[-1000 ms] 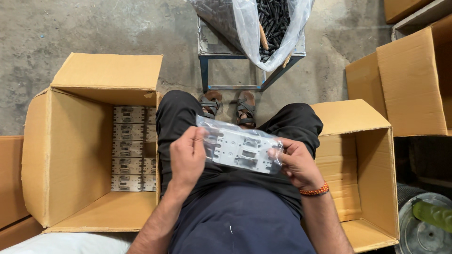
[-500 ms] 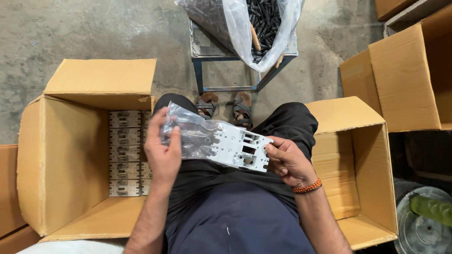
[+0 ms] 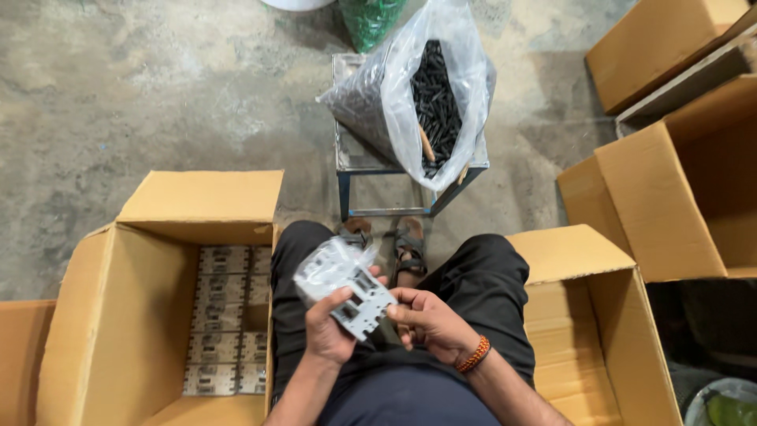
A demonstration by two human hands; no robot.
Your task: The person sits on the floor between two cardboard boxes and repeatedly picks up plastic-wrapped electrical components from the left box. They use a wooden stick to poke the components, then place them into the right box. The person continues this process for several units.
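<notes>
I sit with a grey plastic part in a clear plastic bag (image 3: 344, 287) held over my lap. My left hand (image 3: 330, 331) grips it from below, thumb and fingers around its lower edge. My right hand (image 3: 426, 322) is beside it, fingers touching the part's right end; an orange bracelet (image 3: 473, 355) circles that wrist. The bag's loose end sticks up to the left.
An open cardboard box (image 3: 126, 315) on my left holds rows of bagged grey parts (image 3: 225, 315). Another open box (image 3: 591, 315) on my right holds flat cardboard. Ahead, a small metal stool (image 3: 394, 189) carries a clear bag of dark screws (image 3: 430, 95). More boxes (image 3: 686, 181) stand far right.
The bagged part has turned from lying wide across both hands to tilted and bunched toward my left hand. My view has tipped forward, showing more floor and the stool.
</notes>
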